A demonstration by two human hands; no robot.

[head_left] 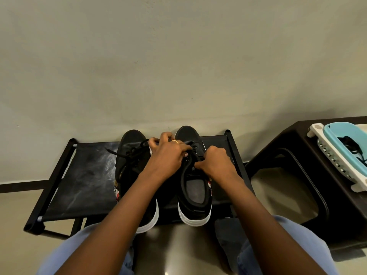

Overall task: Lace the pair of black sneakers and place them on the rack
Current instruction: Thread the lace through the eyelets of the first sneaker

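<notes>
Sneakers, black with white soles, sit side by side at the centre of the frame on the top shelf of a low black rack point(79, 175) against a plain pale wall point(178, 56): the left sneaker point(130, 155) and the right sneaker point(195, 187), toes toward the wall. The left hand point(166, 153) pinches the black lace point(188, 144) over the right sneaker; the right hand point(215, 163) is clenched around the lace at its tongue. At the right edge, a dark stool point(297, 175) carries a blue and white basket point(337, 153). Glossy beige floor point(12, 215) lies below.

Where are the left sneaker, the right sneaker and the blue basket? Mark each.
left sneaker point(130, 140): head view, on its toe.
right sneaker point(195, 190): head view, on its insole.
blue basket point(332, 133): head view, on its rim.
</notes>
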